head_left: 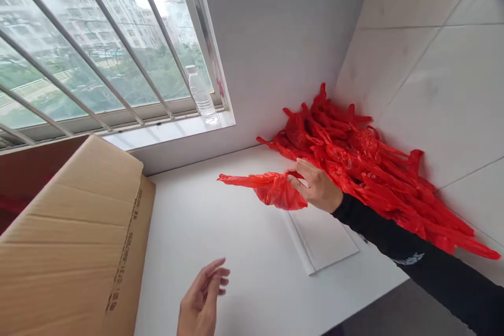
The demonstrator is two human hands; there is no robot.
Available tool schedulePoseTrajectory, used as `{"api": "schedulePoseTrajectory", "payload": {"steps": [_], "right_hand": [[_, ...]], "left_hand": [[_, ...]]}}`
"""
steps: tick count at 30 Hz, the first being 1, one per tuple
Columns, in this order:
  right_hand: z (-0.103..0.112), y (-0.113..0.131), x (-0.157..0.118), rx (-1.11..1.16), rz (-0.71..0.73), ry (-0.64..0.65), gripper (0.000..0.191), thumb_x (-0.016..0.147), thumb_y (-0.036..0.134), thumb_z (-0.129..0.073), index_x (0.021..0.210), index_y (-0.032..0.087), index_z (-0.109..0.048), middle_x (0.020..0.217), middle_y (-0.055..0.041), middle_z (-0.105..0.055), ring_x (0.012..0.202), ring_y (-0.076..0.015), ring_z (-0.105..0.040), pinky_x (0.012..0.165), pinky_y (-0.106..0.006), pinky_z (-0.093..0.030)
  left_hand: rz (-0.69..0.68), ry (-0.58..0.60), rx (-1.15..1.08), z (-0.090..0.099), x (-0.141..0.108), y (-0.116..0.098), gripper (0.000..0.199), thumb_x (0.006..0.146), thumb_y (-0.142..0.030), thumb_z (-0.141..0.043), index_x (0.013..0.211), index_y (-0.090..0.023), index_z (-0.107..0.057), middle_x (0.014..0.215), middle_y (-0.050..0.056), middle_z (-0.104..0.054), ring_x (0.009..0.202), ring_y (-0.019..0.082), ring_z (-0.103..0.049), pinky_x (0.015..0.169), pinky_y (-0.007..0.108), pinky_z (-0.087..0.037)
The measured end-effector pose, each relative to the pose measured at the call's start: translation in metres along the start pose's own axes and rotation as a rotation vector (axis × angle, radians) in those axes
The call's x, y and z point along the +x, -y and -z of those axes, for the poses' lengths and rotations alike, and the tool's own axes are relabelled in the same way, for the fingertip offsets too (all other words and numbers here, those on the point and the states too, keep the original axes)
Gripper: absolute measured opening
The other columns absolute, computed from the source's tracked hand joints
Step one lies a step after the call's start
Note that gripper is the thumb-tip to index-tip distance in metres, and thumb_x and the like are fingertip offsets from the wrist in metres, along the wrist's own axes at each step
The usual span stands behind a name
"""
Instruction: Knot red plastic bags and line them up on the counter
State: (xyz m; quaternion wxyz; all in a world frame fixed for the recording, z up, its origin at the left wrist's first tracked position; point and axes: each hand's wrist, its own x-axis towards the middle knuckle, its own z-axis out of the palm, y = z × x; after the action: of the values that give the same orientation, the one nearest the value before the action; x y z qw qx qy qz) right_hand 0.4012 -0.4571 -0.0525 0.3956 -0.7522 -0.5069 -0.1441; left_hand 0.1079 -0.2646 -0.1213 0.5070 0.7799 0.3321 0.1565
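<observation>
My right hand [315, 186] pinches a red plastic bag [279, 191] by one end and holds it above the white table. The bag hangs crumpled, with a thin twisted end stretching out to the left. Just behind and to the right of this hand lies a big heap of red plastic bags [342, 147], piled in the corner against the walls. Lower down, over the near part of the table, my left hand [200, 296] is empty, its fingers loosely curled and apart.
A large cardboard box [79, 210] stands on the left, with red material inside. A white booklet or sheaf of paper [323, 244] lies on the table [189, 220]. One clear plastic bottle [201, 95] is on the windowsill [169, 128] beside the barred window.
</observation>
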Motion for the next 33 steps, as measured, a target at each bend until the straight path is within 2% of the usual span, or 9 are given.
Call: {"api": "schedulePoseTrajectory", "payload": {"steps": [4, 7, 10, 15, 18, 20, 23, 28, 33], "right_hand": [[-0.042, 0.038, -0.049, 0.259, 0.006, 0.233, 0.010, 0.099, 0.021, -0.051, 0.101, 0.024, -0.060, 0.094, -0.0007, -0.070, 0.086, -0.0196, -0.064, 0.109, -0.046, -0.041], [-0.068, 0.049, -0.071, 0.380, -0.036, 0.327, 0.010, 0.099, 0.019, -0.052, 0.101, 0.022, -0.062, 0.094, -0.0006, -0.071, 0.084, -0.0183, -0.065, 0.113, -0.050, -0.037], [-0.082, 0.055, -0.083, 0.376, -0.098, 0.351, 0.013, 0.098, 0.017, -0.052, 0.105, 0.021, -0.062, 0.097, -0.0020, -0.071, 0.088, -0.0189, -0.066, 0.113, -0.053, -0.037], [-0.083, 0.069, -0.089, 0.044, -0.089, 0.145, 0.019, 0.094, 0.022, -0.058, 0.113, 0.022, -0.062, 0.110, -0.0077, -0.062, 0.106, -0.0250, -0.059, 0.118, -0.061, -0.028], [-0.086, 0.075, -0.090, -0.052, -0.026, 0.264, 0.016, 0.095, 0.031, -0.061, 0.107, 0.021, -0.064, 0.102, -0.0074, -0.063, 0.098, -0.0258, -0.057, 0.115, -0.061, -0.031], [-0.090, 0.076, -0.089, -0.032, -0.030, 0.319, 0.012, 0.096, 0.027, -0.057, 0.103, 0.019, -0.064, 0.096, -0.0064, -0.063, 0.092, -0.0242, -0.055, 0.112, -0.057, -0.035], [-0.093, 0.074, -0.087, 0.042, -0.060, 0.288, 0.010, 0.097, 0.019, -0.055, 0.100, 0.019, -0.064, 0.089, -0.0035, -0.062, 0.086, -0.0206, -0.054, 0.111, -0.053, -0.037], [-0.092, 0.072, -0.080, 0.109, -0.119, 0.220, 0.008, 0.097, 0.019, -0.061, 0.100, 0.021, -0.067, 0.098, -0.0038, -0.061, 0.094, -0.0204, -0.055, 0.112, -0.053, -0.035], [-0.097, 0.076, -0.078, 0.109, -0.184, 0.189, 0.013, 0.096, 0.016, -0.060, 0.104, 0.023, -0.068, 0.099, -0.0060, -0.060, 0.098, -0.0237, -0.054, 0.094, -0.046, -0.049]], "left_hand": [[-0.050, -0.029, 0.016, -0.001, 0.006, 0.014, 0.043, 0.093, -0.056, -0.053, 0.122, -0.025, -0.064, 0.132, 0.009, -0.064, 0.115, 0.027, -0.063, 0.099, 0.047, -0.054], [-0.131, 0.081, 0.042, -0.012, 0.009, 0.014, 0.041, 0.091, -0.046, -0.061, 0.129, -0.030, -0.062, 0.140, 0.006, -0.059, 0.130, 0.026, -0.053, 0.110, 0.045, -0.044], [-0.167, 0.223, 0.036, -0.023, 0.010, 0.011, 0.028, 0.090, -0.039, -0.063, 0.115, -0.028, -0.070, 0.117, 0.006, -0.070, 0.111, 0.024, -0.063, 0.093, 0.038, -0.053], [-0.144, 0.238, -0.010, -0.032, 0.014, 0.010, 0.024, 0.096, -0.037, -0.057, 0.108, -0.022, -0.070, 0.096, 0.004, -0.071, 0.080, 0.017, -0.062, 0.073, 0.030, -0.052], [-0.135, 0.227, -0.035, -0.033, 0.016, 0.004, 0.021, 0.096, -0.036, -0.057, 0.104, -0.022, -0.071, 0.087, 0.002, -0.070, 0.072, 0.014, -0.058, 0.069, 0.027, -0.049], [-0.122, 0.202, -0.045, -0.033, 0.016, 0.000, 0.019, 0.096, -0.035, -0.058, 0.099, -0.022, -0.072, 0.085, 0.001, -0.070, 0.073, 0.014, -0.058, 0.070, 0.027, -0.048], [-0.099, 0.159, -0.062, -0.032, 0.015, -0.001, 0.019, 0.097, -0.035, -0.058, 0.097, -0.022, -0.072, 0.086, 0.001, -0.071, 0.074, 0.014, -0.059, 0.071, 0.028, -0.048], [-0.077, 0.130, -0.088, -0.028, 0.018, 0.011, 0.021, 0.096, -0.039, -0.058, 0.097, -0.022, -0.070, 0.089, 0.003, -0.071, 0.075, 0.016, -0.061, 0.070, 0.030, -0.050], [-0.090, 0.183, -0.088, -0.030, 0.021, 0.009, 0.023, 0.096, -0.037, -0.057, 0.113, -0.024, -0.067, 0.104, 0.004, -0.072, 0.091, 0.018, -0.067, 0.079, 0.030, -0.055]]}}
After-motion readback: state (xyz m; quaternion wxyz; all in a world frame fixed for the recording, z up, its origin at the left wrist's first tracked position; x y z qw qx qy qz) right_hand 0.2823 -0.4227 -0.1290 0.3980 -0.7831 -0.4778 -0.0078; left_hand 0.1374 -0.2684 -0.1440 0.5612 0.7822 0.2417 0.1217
